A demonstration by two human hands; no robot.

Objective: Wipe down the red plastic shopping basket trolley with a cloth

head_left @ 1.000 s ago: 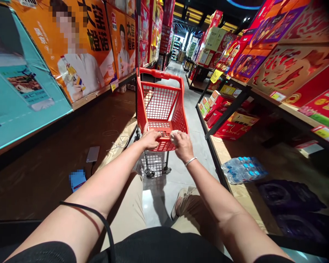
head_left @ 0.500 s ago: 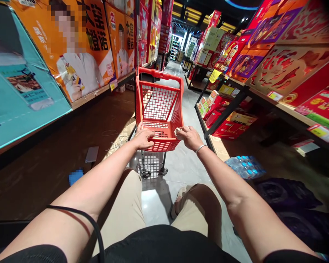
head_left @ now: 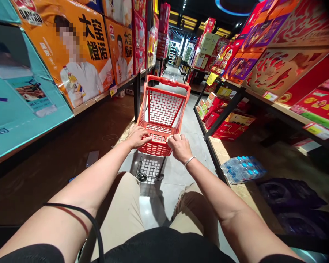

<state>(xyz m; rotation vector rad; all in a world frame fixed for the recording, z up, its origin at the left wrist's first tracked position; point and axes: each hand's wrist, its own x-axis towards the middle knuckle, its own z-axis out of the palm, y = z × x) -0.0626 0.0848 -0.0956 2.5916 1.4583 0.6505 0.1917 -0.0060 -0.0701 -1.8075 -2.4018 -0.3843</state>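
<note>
A red plastic shopping cart (head_left: 157, 149) with a grid basket stands in front of my knees. My left hand (head_left: 138, 138) holds the near left corner of its basket, with the fingers over the rim. At the near right corner, my right hand (head_left: 180, 147) is closed on a crumpled pale cloth (head_left: 169, 138), pressed against the rim. Most of the cloth is hidden by the fingers, so I cannot tell whether it is cloth or tissue. The basket's floor shows only its grid. The wheels rest on the shiny floor below.
Orange cartons (head_left: 94, 54) and a turquoise carton (head_left: 24, 98) fill the left shelf. Red gift boxes (head_left: 230, 126) stand on the right shelf, above and left of a pack of water bottles (head_left: 242, 170). A grey tiled aisle (head_left: 201, 146) runs ahead between the shelves.
The cart's far handle has swung right and slightly down in view, so the cart appears turned. My right hand, with the cloth, has moved left; my left hand has shifted slightly left on the rim.
</note>
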